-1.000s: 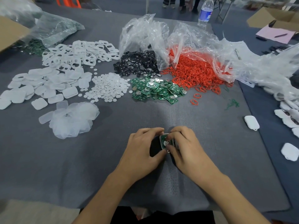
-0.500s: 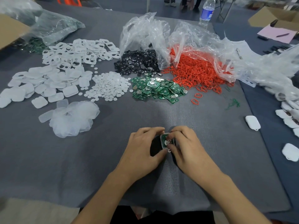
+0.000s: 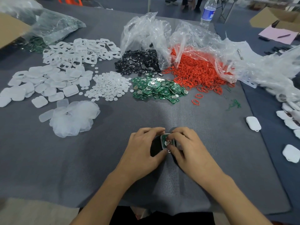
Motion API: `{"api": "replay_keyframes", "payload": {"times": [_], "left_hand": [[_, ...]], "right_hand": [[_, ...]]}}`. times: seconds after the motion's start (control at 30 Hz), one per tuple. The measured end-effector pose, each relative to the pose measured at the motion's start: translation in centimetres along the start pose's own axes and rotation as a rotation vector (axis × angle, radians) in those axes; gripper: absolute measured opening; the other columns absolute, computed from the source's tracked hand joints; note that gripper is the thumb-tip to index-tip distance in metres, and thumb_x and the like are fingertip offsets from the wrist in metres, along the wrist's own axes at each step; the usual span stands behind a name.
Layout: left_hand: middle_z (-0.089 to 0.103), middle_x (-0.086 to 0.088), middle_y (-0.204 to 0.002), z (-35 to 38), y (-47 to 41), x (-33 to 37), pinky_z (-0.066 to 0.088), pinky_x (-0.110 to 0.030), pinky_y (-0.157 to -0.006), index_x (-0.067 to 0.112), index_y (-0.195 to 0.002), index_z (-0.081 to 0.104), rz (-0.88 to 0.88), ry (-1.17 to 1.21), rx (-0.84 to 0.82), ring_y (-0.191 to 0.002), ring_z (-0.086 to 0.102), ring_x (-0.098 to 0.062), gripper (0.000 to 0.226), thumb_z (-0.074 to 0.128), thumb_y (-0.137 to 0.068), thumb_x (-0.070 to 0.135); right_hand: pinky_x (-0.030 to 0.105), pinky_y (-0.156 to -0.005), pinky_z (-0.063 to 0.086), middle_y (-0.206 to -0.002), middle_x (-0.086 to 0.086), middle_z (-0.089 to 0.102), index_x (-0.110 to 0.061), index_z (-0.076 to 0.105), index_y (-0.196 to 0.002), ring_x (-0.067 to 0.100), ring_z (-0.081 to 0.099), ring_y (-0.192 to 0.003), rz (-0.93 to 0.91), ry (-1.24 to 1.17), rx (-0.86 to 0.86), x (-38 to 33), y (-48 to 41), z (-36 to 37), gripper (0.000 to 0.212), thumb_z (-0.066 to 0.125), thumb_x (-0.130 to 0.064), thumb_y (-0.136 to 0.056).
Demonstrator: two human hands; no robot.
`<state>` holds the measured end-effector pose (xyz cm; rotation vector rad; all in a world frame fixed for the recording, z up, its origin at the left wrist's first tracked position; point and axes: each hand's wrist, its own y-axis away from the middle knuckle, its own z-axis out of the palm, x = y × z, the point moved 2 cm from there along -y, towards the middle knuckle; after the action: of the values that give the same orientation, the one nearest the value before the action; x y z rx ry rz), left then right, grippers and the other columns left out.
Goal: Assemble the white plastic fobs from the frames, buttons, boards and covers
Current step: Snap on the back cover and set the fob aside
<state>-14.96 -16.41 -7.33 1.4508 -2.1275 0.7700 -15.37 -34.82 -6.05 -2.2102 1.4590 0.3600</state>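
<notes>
Both hands meet at the near middle of the grey mat over a half-built fob (image 3: 165,141), a white frame with a green board showing inside. My left hand (image 3: 142,146) grips its left side with curled fingers. My right hand (image 3: 186,146) pinches its right side, fingertips pressing on the board. Farther back lie the parts: white frames (image 3: 81,50), white covers (image 3: 43,83), round white buttons (image 3: 108,86), green boards (image 3: 155,90), black parts (image 3: 139,62), red rings (image 3: 198,70).
Clear film pieces (image 3: 73,117) are heaped at the left. Crumpled plastic bags (image 3: 162,33) rise behind the piles. Finished white fobs (image 3: 253,123) lie along the right edge. A water bottle (image 3: 207,12) stands at the back; cardboard boxes (image 3: 276,17) sit in the far corners.
Both hands have stayed in place on the fob; only the fingertips have shifted slightly on the board.
</notes>
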Motion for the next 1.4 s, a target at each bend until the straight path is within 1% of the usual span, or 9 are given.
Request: {"api": "replay_keyframes", "payload": {"times": [0.23,0.43,0.63,0.73,0.8,0.97,1.03,1.13,1.4], "left_hand": [[0.057,0.027,-0.131,0.1,0.0,-0.1,0.027,-0.022,-0.106,0.036,-0.139,0.052,0.005,-0.001,-0.002,-0.130,0.041,0.004,0.057,0.068,-0.087,0.052],[0.057,0.028,-0.131,0.1,0.0,-0.1,0.027,-0.021,-0.105,0.037,-0.139,0.052,0.008,0.004,0.002,-0.130,0.041,0.005,0.055,0.066,-0.087,0.052],[0.057,0.029,-0.130,0.1,0.0,-0.1,0.028,-0.023,-0.107,0.038,-0.138,0.052,-0.001,0.009,-0.002,-0.129,0.041,0.005,0.056,0.070,-0.087,0.052],[0.056,0.029,-0.125,0.0,0.0,-0.1,0.030,-0.023,-0.105,0.039,-0.130,0.055,0.011,-0.001,0.006,-0.126,0.042,0.005,0.047,0.069,-0.087,0.053],[0.057,0.030,-0.124,0.0,0.0,-0.1,0.031,-0.024,-0.105,0.039,-0.126,0.057,0.019,-0.008,0.008,-0.126,0.042,0.005,0.043,0.069,-0.087,0.052],[0.058,0.030,-0.125,0.0,0.0,-0.1,0.029,-0.021,-0.105,0.040,-0.126,0.058,0.028,-0.008,0.011,-0.129,0.041,0.005,0.043,0.068,-0.087,0.052],[0.056,0.030,-0.124,0.0,0.0,-0.1,0.027,-0.019,-0.105,0.041,-0.126,0.055,0.020,0.006,0.018,-0.127,0.043,0.005,0.044,0.069,-0.087,0.053],[0.057,0.028,-0.124,0.0,0.1,0.0,0.028,-0.019,-0.104,0.038,-0.127,0.055,0.019,0.017,0.022,-0.126,0.044,0.005,0.043,0.067,-0.088,0.052],[0.057,0.025,-0.125,-0.3,0.1,0.3,0.031,-0.025,-0.106,0.036,-0.129,0.055,0.012,0.031,0.006,-0.127,0.044,0.003,0.044,0.066,-0.089,0.050]], "right_hand": [[0.018,-0.094,0.040,-0.113,-0.011,0.053,-0.023,0.066,-0.105,0.012,0.054,-0.107,0.028,-0.011,-0.005,-0.1,-0.1,-0.2,0.016,0.071,-0.022,-0.090],[0.025,-0.096,0.045,-0.116,-0.009,0.054,-0.020,0.069,-0.106,0.014,0.054,-0.110,0.047,-0.006,-0.034,-0.7,-0.1,-0.9,0.016,0.072,-0.021,-0.090],[0.014,-0.104,0.034,-0.120,-0.007,0.058,-0.022,0.070,-0.115,0.010,0.054,-0.115,0.057,-0.048,0.047,-0.8,-0.3,-3.5,0.027,0.075,-0.021,-0.088],[0.021,-0.111,0.032,-0.134,-0.004,0.055,-0.022,0.062,-0.133,0.015,0.050,-0.127,0.165,0.021,-0.136,0.7,-0.1,-4.2,0.051,0.079,-0.024,-0.084],[0.022,-0.111,0.030,-0.138,-0.003,0.053,-0.020,0.058,-0.137,0.019,0.048,-0.130,0.219,0.073,-0.222,1.4,0.1,-4.0,0.056,0.078,-0.027,-0.085],[0.019,-0.106,0.033,-0.125,-0.009,0.060,-0.023,0.064,-0.127,0.013,0.052,-0.121,0.179,0.024,-0.155,1.3,0.1,-3.8,0.044,0.077,-0.028,-0.085],[0.015,-0.102,0.035,-0.115,-0.013,0.062,-0.026,0.069,-0.117,0.008,0.055,-0.113,0.125,-0.050,-0.065,0.4,-0.2,-3.7,0.034,0.079,-0.026,-0.084],[0.014,-0.095,0.037,-0.106,-0.010,0.061,-0.023,0.073,-0.105,0.009,0.055,-0.103,0.056,-0.064,-0.047,-0.9,-0.7,-2.6,0.022,0.080,-0.022,-0.083],[0.034,-0.087,0.048,-0.102,-0.002,0.060,-0.014,0.072,-0.098,0.021,0.056,-0.094,-0.081,0.105,-0.117,-1.0,-1.4,-1.8,0.011,0.072,-0.018,-0.088]]}}
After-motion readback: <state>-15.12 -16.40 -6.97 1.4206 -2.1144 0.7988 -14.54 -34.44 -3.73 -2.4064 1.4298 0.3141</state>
